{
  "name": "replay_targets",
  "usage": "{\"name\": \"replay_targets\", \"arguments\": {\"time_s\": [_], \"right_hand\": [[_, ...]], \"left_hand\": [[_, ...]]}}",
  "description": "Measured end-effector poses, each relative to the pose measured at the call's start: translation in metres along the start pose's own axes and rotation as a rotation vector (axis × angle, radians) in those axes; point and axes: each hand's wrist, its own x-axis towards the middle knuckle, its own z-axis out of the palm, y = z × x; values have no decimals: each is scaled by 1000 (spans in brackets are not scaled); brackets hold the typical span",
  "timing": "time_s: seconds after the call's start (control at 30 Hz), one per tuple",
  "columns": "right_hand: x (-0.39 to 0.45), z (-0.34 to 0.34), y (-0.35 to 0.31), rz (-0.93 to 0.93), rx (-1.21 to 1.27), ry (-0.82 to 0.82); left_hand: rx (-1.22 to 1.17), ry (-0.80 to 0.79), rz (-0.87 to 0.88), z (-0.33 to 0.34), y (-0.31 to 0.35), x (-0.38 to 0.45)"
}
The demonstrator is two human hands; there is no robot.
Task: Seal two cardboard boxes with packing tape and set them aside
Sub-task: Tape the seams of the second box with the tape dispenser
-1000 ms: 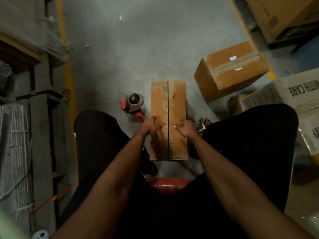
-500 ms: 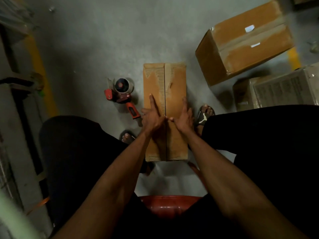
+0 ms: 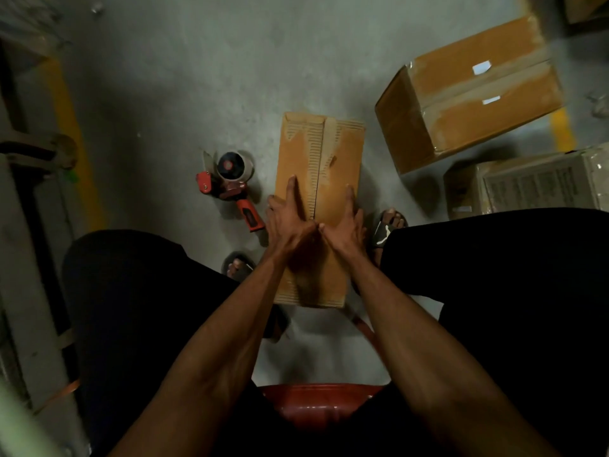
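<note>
Your left hand (image 3: pixel 286 222) and right hand (image 3: pixel 342 225) press flat, grip wide, on the narrow box (image 3: pixel 324 153) lying on the floor between your feet. Its seam looks untaped; the tape dispenser (image 3: pixel 230 179) lies just beside it. The larger box (image 3: pixel 468 94) looks sealed.

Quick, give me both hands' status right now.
Left hand: open, fingers straight, pressing flat on the narrow cardboard box.
Right hand: open, fingers straight, pressing flat on the same box.
</note>
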Motion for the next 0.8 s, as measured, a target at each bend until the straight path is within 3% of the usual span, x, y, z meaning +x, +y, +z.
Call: {"name": "replay_targets", "arguments": {"time_s": [0.3,0.37,0.47,0.57,0.67,0.8], "right_hand": [[-5,3,-10,-58,8,-120],[-4,6,-12,-61,9,-130],[-1,9,-16,-54,20,-130],[1,12,-22,-39,10,-107],[3,16,-23,-36,-3,-92],[10,21,-21,-8,3,-85]], "left_hand": [[7,31,106,-17,-1,26],[-103,19,91,-19,-10,33],[-506,125,-78,-21,-29,44],[-574,314,-338,-18,-49,58],[-453,237,-684,-9,-71,73],[-539,86,-677,30,-134,133]]}}
